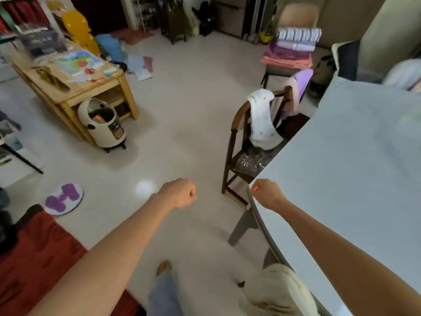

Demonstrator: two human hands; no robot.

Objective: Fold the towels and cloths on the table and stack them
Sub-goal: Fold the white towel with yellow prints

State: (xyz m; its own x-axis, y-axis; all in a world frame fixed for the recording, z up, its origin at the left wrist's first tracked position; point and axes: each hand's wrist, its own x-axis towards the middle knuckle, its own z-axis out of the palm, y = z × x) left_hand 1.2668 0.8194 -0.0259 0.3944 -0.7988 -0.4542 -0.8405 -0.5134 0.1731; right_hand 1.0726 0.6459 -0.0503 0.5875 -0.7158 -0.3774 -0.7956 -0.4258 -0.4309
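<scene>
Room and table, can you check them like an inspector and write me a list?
Surface: pale blue table at right, mostly bare; a blurred pale bundle at its far edge.
Job's things: folded towel stack on the far chair; white dotted cloth draped over the dark wooden chair; pink and purple cloths hang on its back.
Clutter: papers on the floor, purple-patterned round mat, cream bin by the wooden table.
Grippers: left hand and right hand both fisted, holding nothing.
Cables: nothing seen.
Surroundings: red rug, shelves behind.
</scene>
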